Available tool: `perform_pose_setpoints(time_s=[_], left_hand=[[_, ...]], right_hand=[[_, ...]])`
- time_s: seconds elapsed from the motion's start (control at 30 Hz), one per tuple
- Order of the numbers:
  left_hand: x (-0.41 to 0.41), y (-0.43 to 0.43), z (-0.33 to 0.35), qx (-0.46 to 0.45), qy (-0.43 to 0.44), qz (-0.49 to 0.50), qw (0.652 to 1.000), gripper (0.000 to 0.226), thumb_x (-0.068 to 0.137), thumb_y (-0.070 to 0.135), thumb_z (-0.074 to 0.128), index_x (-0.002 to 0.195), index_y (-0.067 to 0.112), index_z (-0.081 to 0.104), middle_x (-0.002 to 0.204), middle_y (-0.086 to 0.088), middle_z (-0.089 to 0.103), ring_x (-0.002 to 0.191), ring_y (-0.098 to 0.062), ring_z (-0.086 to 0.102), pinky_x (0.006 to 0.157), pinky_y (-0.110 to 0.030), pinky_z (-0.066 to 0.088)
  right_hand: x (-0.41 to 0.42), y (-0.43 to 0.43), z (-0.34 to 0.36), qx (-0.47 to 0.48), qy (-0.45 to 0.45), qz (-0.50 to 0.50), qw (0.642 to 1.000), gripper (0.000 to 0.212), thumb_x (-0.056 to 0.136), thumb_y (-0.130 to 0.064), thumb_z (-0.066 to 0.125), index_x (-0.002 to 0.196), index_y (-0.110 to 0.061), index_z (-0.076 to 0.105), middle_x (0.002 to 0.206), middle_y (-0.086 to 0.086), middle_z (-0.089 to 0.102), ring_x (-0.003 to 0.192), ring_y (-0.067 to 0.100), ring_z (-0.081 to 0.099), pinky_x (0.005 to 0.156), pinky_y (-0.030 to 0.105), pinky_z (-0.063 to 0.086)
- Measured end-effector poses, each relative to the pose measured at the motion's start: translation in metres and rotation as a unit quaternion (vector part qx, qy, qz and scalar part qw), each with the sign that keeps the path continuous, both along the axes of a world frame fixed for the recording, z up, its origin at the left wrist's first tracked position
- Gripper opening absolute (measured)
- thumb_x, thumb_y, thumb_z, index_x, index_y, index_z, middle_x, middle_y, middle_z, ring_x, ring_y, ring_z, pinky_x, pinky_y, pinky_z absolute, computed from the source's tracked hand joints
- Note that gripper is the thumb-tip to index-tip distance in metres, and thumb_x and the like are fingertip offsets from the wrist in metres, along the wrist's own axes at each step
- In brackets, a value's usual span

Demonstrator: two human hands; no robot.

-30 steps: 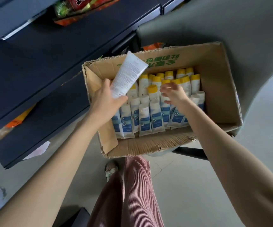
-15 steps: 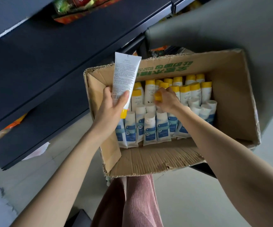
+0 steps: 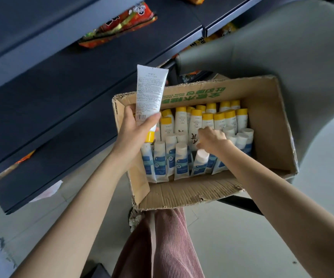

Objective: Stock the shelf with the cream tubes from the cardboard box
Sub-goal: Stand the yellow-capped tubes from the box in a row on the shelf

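Note:
An open cardboard box (image 3: pixel 272 127) holds several cream tubes: a far row with yellow caps (image 3: pixel 208 119) and a near row with white caps and blue labels (image 3: pixel 160 159). My left hand (image 3: pixel 132 135) grips one white tube (image 3: pixel 150 93) near its yellow cap, upright over the box's left wall, crimped end up. My right hand (image 3: pixel 214 141) is inside the box, its fingers curled on a tube (image 3: pixel 194 135) in the middle; that tube's cap is hidden by the hand.
Dark shelves (image 3: pixel 62 101) run along the left, with red snack packets (image 3: pixel 120 25) on an upper board. The box rests on a grey chair (image 3: pixel 282 47). My leg in pink trousers (image 3: pixel 162 247) stands below the box on a grey floor.
My left hand has turned its tube upright and lifted it slightly over the box's left edge. My right hand has moved nearer within the box, among the middle tubes.

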State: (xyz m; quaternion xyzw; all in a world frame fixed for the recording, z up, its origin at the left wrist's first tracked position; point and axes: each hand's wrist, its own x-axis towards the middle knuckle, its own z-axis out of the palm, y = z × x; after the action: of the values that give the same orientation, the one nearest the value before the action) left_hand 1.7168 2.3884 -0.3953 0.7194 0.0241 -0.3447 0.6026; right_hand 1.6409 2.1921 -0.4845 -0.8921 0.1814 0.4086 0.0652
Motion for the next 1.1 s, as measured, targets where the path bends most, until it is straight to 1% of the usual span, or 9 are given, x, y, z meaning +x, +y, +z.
perform_pose_setpoints(time_s=[0.17,0.27,0.33,0.43,0.5,0.63,0.83,0.97,1.1], left_hand=[[-0.002,0.009,0.018,0.009,-0.037,0.054,0.998,0.052,0.074,0.024,0.079,0.111,0.026,0.043,0.100,0.008,0.060,0.064,0.004,0.064,0.054,-0.018,0.053],[-0.004,0.015,0.033,-0.021,-0.017,0.089,0.996,0.044,0.077,0.020,0.076,0.108,0.026,0.045,0.098,0.004,0.061,0.060,0.001,0.064,0.050,-0.019,0.051],[-0.005,0.017,0.045,-0.048,0.022,0.114,0.992,0.040,0.080,0.022,0.073,0.112,0.024,0.048,0.093,0.002,0.062,0.059,0.000,0.064,0.049,-0.020,0.050],[-0.008,0.020,0.064,-0.093,0.082,0.119,0.985,0.030,0.084,0.027,0.069,0.110,0.020,0.057,0.085,0.001,0.060,0.059,-0.002,0.064,0.050,-0.020,0.050],[-0.011,0.025,0.078,-0.104,0.102,0.111,0.983,0.025,0.086,0.032,0.066,0.106,0.018,0.061,0.081,-0.001,0.061,0.058,-0.003,0.064,0.050,-0.021,0.050],[-0.019,0.048,0.104,-0.136,0.083,0.077,0.984,0.013,0.093,0.033,0.055,0.105,0.028,0.058,0.089,-0.002,0.071,0.067,-0.007,0.067,0.054,-0.025,0.053],[-0.026,0.101,0.153,-0.193,0.040,0.051,0.979,0.023,0.097,0.026,0.046,0.116,0.036,0.050,0.100,0.007,0.073,0.086,-0.009,0.070,0.060,-0.029,0.056],[-0.026,0.135,0.198,-0.197,-0.018,0.086,0.976,0.027,0.086,0.039,0.059,0.112,0.033,0.056,0.089,0.014,0.073,0.076,-0.003,0.069,0.057,-0.023,0.053],[-0.025,0.173,0.246,-0.231,-0.091,0.077,0.966,0.047,0.071,0.042,0.070,0.116,0.033,0.059,0.105,0.009,0.071,0.095,-0.009,0.068,0.069,-0.025,0.056]], right_hand=[[-0.006,-0.021,0.039,0.036,-0.120,-0.171,0.977,0.031,0.094,-0.030,0.054,0.084,-0.001,0.052,0.081,0.013,0.054,0.074,0.028,0.054,0.052,0.030,0.036],[-0.015,-0.033,0.069,0.119,-0.210,-0.369,0.897,0.041,0.096,-0.033,0.049,0.091,0.006,0.060,0.078,0.013,0.062,0.065,0.025,0.066,0.054,0.027,0.052],[-0.023,-0.028,0.088,0.259,-0.245,-0.538,0.764,0.039,0.096,-0.034,0.051,0.103,0.003,0.058,0.098,0.014,0.062,0.073,0.019,0.068,0.062,0.027,0.059],[-0.035,-0.006,0.116,0.483,-0.231,-0.677,0.505,0.030,0.094,-0.031,0.054,0.102,-0.002,0.054,0.107,0.015,0.058,0.086,0.021,0.066,0.061,0.025,0.058],[-0.043,0.010,0.133,0.578,-0.201,-0.671,0.418,0.033,0.092,-0.031,0.054,0.110,-0.004,0.051,0.104,0.015,0.062,0.083,0.020,0.069,0.064,0.027,0.058],[-0.050,0.044,0.168,0.666,-0.178,-0.586,0.426,0.048,0.084,-0.032,0.058,0.123,-0.006,0.047,0.097,0.012,0.069,0.085,0.018,0.069,0.069,0.031,0.058],[-0.041,0.088,0.231,0.638,-0.219,-0.430,0.600,0.046,0.083,-0.026,0.064,0.125,-0.026,0.046,0.117,0.008,0.060,0.097,0.020,0.067,0.083,0.036,0.055],[-0.020,0.120,0.285,0.660,-0.240,-0.354,0.617,0.049,0.080,-0.023,0.064,0.125,-0.025,0.046,0.106,0.003,0.069,0.097,0.021,0.067,0.075,0.030,0.055],[0.002,0.157,0.334,0.662,-0.277,-0.293,0.632,0.044,0.079,-0.032,0.067,0.120,-0.024,0.051,0.104,0.002,0.071,0.098,0.022,0.068,0.072,0.029,0.056]])
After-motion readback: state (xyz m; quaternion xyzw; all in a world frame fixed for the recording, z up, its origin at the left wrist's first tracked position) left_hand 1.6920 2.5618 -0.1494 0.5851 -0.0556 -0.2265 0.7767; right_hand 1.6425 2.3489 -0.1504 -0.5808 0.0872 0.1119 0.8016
